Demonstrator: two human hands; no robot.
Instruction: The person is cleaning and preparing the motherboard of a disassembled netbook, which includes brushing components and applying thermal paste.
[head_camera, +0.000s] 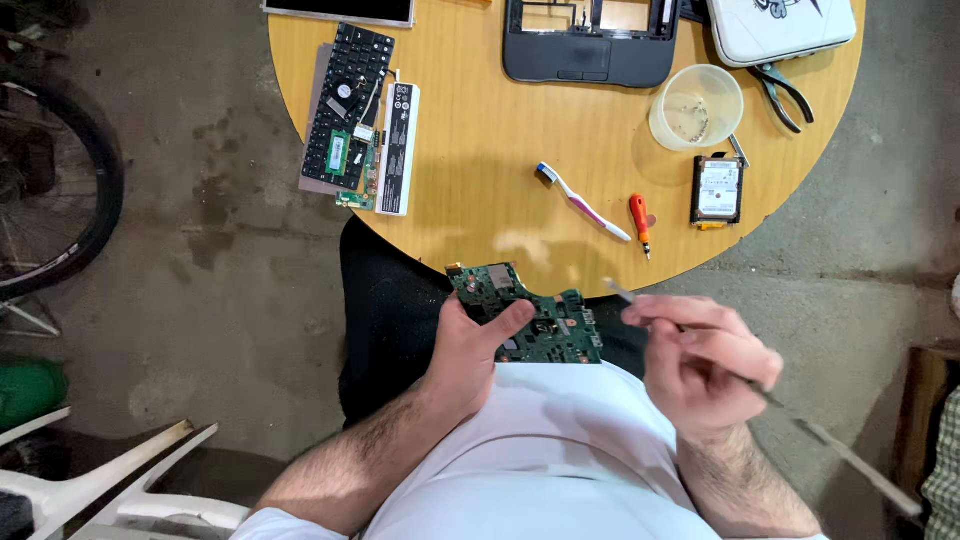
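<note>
Closest in, the right hand (705, 365) is pinching a thin metal tool (640, 305), fingers closed, tip aiming left. The left hand (470, 350) is gripping the green circuit board (535, 320) over the lap, its long axis running left-right, just beside that tip. The round wooden table (480, 150) is sitting beyond.

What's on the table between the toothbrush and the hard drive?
In the head view, an orange-handled screwdriver lies between the toothbrush and the hard drive.
</note>
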